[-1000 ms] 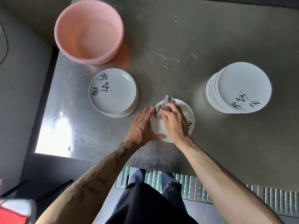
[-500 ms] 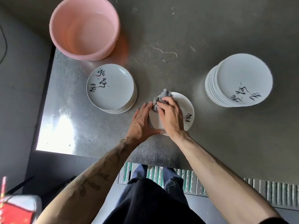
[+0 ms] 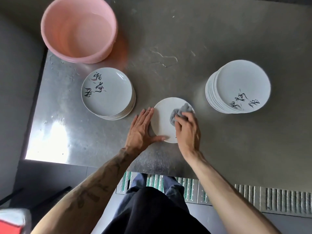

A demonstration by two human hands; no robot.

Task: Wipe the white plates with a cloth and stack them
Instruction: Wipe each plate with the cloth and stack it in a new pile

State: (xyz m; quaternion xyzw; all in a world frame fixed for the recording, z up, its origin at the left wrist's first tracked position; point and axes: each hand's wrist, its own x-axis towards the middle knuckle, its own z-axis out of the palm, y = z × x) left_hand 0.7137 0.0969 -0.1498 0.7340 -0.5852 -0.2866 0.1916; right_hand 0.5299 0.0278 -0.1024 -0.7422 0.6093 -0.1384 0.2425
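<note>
Cloth lies bunched on plate, gripped by right hand; flat left hand touches plate's left rim.

Cloth swept across the plate, left rim to right.
The right hand has carried the cloth from the plate's far-left rim to its far-right part, so the left half now lies bare where it was covered before. The cloth no longer sits by the fingertips of the left hand; white plate has opened between them. The black writing seen earlier at the right rim is now under the right hand, with perhaps one small dark mark showing at the near edge.
</note>
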